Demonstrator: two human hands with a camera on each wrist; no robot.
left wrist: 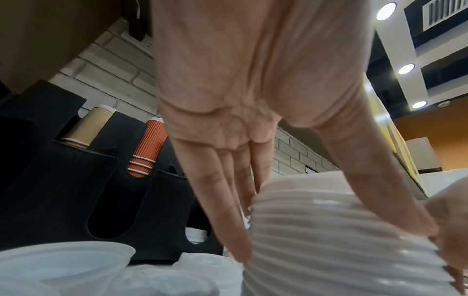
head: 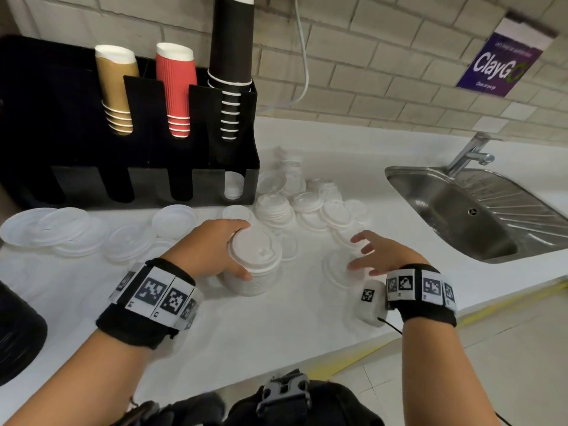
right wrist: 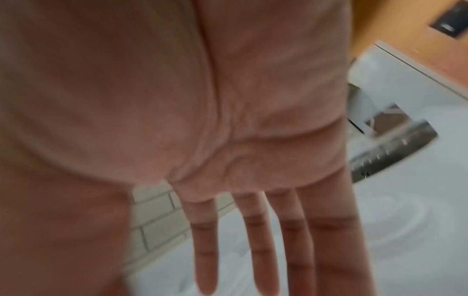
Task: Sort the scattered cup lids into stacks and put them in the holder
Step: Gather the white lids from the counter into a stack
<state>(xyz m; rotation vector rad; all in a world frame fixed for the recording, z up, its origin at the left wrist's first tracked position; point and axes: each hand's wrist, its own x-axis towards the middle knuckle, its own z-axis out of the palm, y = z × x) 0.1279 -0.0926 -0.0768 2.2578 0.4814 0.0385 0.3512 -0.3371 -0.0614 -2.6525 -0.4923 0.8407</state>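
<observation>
- Left hand [head: 215, 250]: fingers and thumb wrapped round the stack [head: 255, 265] on the counter [head: 261, 327], in front of the holder [head: 153, 186], apparently steadying it for additions.
- Right hand [head: 378, 256]: fingers spread, holding nothing, above loose lids [head: 307, 207] right of the holder.
- Holder's rightmost slot shows a few lids.

Seen from overhead, the head camera looks down past the black cup holder [head: 129, 167] at the tabletop [head: 276, 327], while the left wrist camera peers up at that holder [left wrist: 63, 200] from close beside it, and the right wrist camera faces away toward the sink [right wrist: 390, 152].
</observation>
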